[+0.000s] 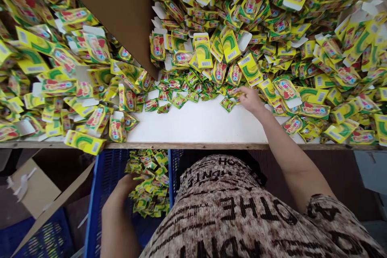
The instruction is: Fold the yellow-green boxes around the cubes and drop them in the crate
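Note:
My right hand point(250, 100) reaches over the white tabletop point(193, 127) to the front of the pile. Its fingers are closed on a small yellow-green packet point(236, 92). Just below the fingertips lies a green sachet point(227, 104), and more green sachets point(179, 100) lie in a loose row to the left. My left hand point(122, 189) is low, over a blue plastic crate point(101, 193) below the table edge. Inside the crate is a heap of green and yellow sachets point(151, 185). Motion smears the left fingers, so whether they hold anything is unclear.
Small yellow-green cartons point(314, 94) are heaped high at the right and back, others point(96, 44) at the left. A brown cardboard panel point(121, 12) stands between the heaps. One carton point(85, 142) overhangs the table edge. An opened cardboard box point(39, 189) sits at lower left.

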Demonstrator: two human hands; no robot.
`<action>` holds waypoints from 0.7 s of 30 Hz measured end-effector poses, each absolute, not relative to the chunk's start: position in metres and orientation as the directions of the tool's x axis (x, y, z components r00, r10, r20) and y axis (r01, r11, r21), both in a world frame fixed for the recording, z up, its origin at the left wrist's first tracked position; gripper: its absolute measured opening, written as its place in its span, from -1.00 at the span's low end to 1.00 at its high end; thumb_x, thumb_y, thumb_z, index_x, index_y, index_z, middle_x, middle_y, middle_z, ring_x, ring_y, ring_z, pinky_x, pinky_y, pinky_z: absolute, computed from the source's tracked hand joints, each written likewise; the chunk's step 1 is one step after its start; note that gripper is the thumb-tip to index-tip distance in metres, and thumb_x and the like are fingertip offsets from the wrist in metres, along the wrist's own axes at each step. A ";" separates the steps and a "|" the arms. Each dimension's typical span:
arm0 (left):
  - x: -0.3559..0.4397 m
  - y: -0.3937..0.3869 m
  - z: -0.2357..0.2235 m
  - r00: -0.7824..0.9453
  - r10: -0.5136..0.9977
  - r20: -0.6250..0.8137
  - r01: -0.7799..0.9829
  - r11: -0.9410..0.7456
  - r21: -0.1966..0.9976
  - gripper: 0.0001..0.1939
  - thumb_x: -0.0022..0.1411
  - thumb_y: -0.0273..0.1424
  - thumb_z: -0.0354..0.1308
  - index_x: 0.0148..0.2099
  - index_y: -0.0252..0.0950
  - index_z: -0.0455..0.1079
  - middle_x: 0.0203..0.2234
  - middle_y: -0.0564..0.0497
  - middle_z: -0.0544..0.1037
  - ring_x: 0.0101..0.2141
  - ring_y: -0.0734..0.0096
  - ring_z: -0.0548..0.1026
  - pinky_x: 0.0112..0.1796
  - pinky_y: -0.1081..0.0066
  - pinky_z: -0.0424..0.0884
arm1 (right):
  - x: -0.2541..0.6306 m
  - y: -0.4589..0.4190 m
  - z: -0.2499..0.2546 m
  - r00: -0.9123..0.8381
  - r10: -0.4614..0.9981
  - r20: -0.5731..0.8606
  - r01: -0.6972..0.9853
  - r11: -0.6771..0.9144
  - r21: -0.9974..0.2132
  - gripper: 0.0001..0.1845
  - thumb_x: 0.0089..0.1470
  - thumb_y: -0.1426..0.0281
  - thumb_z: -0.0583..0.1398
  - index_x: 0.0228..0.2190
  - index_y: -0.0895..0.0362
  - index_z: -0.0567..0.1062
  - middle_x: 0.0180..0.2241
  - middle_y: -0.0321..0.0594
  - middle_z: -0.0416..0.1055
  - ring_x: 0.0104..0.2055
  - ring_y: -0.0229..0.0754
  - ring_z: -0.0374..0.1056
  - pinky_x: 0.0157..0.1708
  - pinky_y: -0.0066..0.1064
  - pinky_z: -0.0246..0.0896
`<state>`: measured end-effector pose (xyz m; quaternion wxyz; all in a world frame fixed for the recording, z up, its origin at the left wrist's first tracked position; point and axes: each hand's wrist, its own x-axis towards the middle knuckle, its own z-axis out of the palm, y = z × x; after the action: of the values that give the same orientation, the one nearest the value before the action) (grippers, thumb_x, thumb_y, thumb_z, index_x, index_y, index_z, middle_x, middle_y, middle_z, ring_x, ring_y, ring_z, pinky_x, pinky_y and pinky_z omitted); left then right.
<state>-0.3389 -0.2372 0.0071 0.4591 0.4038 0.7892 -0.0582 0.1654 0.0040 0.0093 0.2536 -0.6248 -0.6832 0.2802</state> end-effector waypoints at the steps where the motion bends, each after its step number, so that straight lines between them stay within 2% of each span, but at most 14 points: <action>1: -0.329 -0.233 0.016 -0.186 0.577 -0.796 0.638 0.687 0.349 -0.48 -0.27 0.04 0.42 -0.39 -0.28 0.54 -0.51 -0.07 0.61 -0.39 -0.03 0.60 -0.34 0.15 0.50 | 0.156 0.000 0.006 -0.156 0.987 -0.042 0.729 0.087 -0.679 -0.63 -0.06 0.54 0.08 -0.26 0.16 0.61 -0.35 -0.17 0.56 -0.35 -0.11 0.38 -0.26 -0.34 0.26; 3: -0.296 -0.216 0.037 0.012 0.628 -0.778 0.488 0.675 0.553 -0.49 -0.11 0.04 0.38 -0.25 -0.25 0.59 -0.32 -0.08 0.66 -0.28 0.06 0.62 -0.22 0.19 0.53 | 0.144 -0.014 0.001 -0.244 0.965 -0.097 0.760 0.129 -0.637 -0.65 -0.05 0.55 0.10 -0.26 0.16 0.61 -0.25 -0.10 0.58 -0.23 -0.06 0.42 -0.17 -0.31 0.28; 5: -0.254 -0.192 0.054 0.166 0.715 -0.679 0.400 0.580 0.709 -0.57 0.06 -0.01 0.32 -0.16 -0.23 0.60 -0.29 -0.07 0.66 -0.26 0.15 0.61 -0.15 0.22 0.53 | 0.141 -0.031 -0.002 -0.248 0.960 -0.131 0.768 0.112 -0.631 -0.68 -0.02 0.54 0.11 -0.26 0.15 0.59 -0.22 -0.07 0.56 -0.18 -0.04 0.42 -0.13 -0.27 0.28; 7: -0.206 -0.164 0.055 0.274 0.776 -0.568 0.310 0.488 0.816 -0.60 0.12 -0.05 0.31 -0.14 -0.25 0.59 -0.28 -0.09 0.66 -0.28 0.20 0.60 -0.16 0.22 0.53 | 0.147 -0.044 0.000 -0.200 0.965 -0.169 0.715 0.026 -0.699 -0.72 -0.01 0.53 0.12 -0.28 0.15 0.57 -0.24 -0.09 0.54 -0.24 -0.08 0.41 -0.18 -0.27 0.31; 9: -0.158 -0.135 0.042 0.266 0.862 -0.432 0.304 0.350 0.886 -0.61 0.16 -0.07 0.27 -0.15 -0.30 0.56 -0.33 -0.10 0.63 -0.32 0.25 0.57 -0.20 0.25 0.52 | 0.158 -0.052 0.004 -0.175 0.957 -0.233 0.578 -0.092 -0.811 -0.78 0.02 0.45 0.17 -0.26 0.14 0.56 -0.26 -0.15 0.51 -0.38 -0.18 0.37 -0.34 -0.32 0.31; 12: -0.094 -0.095 0.014 0.076 0.987 -0.141 0.494 0.086 0.865 -0.62 0.18 -0.18 0.30 -0.04 -0.32 0.52 -0.35 -0.10 0.56 -0.29 0.24 0.52 -0.17 0.23 0.46 | 0.170 -0.055 0.012 -0.179 0.939 -0.292 0.330 -0.223 -0.917 -0.74 -0.02 0.26 0.30 -0.26 0.12 0.56 -0.32 -0.23 0.48 -0.53 -0.31 0.27 -0.52 -0.38 0.25; 14: -0.064 -0.074 0.001 0.073 0.997 0.033 0.633 -0.071 0.771 -0.63 0.08 -0.31 0.39 -0.05 -0.29 0.52 -0.26 -0.14 0.54 -0.18 0.15 0.48 -0.10 0.19 0.42 | 0.169 -0.057 0.015 -0.121 0.952 -0.282 0.206 -0.253 -0.945 -0.64 -0.16 0.19 0.40 -0.32 0.12 0.55 -0.36 -0.26 0.49 -0.49 -0.29 0.33 -0.45 -0.36 0.33; 15: -0.054 -0.066 -0.002 0.106 0.992 0.072 0.671 -0.125 0.731 -0.67 0.04 -0.38 0.41 -0.11 -0.28 0.53 -0.23 -0.15 0.53 -0.14 0.11 0.47 -0.08 0.18 0.41 | 0.167 -0.058 0.016 -0.080 0.959 -0.271 0.155 -0.257 -0.954 -0.59 -0.25 0.18 0.44 -0.35 0.12 0.55 -0.37 -0.27 0.50 -0.44 -0.26 0.37 -0.38 -0.33 0.38; 16: -0.047 -0.060 -0.004 0.147 0.987 0.071 0.685 -0.153 0.713 -0.72 0.01 -0.44 0.42 -0.18 -0.28 0.54 -0.24 -0.15 0.53 -0.13 0.10 0.46 -0.09 0.18 0.40 | 0.163 -0.061 0.015 -0.043 0.964 -0.264 0.109 -0.258 -0.960 -0.55 -0.31 0.17 0.47 -0.38 0.12 0.54 -0.37 -0.27 0.52 -0.40 -0.23 0.41 -0.32 -0.30 0.42; 18: -0.040 -0.053 -0.004 0.182 0.983 -0.028 0.650 -0.099 0.754 -0.82 0.00 -0.50 0.39 -0.29 -0.28 0.51 -0.34 -0.09 0.54 -0.23 0.17 0.48 -0.16 0.21 0.42 | 0.153 -0.067 0.012 -0.005 0.965 -0.262 0.034 -0.262 -0.965 -0.51 -0.37 0.14 0.49 -0.40 0.12 0.52 -0.39 -0.27 0.54 -0.36 -0.20 0.44 -0.26 -0.26 0.44; 21: -0.044 -0.056 -0.003 0.171 0.955 -0.243 0.404 0.157 0.901 -0.83 -0.01 -0.47 0.37 -0.30 -0.32 0.51 -0.44 0.01 0.56 -0.38 0.33 0.49 -0.26 0.31 0.44 | 0.139 -0.075 0.004 -0.024 0.964 -0.264 -0.018 -0.265 -0.964 -0.51 -0.36 0.10 0.49 -0.41 0.12 0.55 -0.41 -0.24 0.55 -0.37 -0.18 0.44 -0.27 -0.26 0.43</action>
<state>-0.0436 -0.0557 -0.0031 0.4925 0.5857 0.5798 0.2798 0.1392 -0.0752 0.0040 0.4287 -0.5515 -0.4287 0.5729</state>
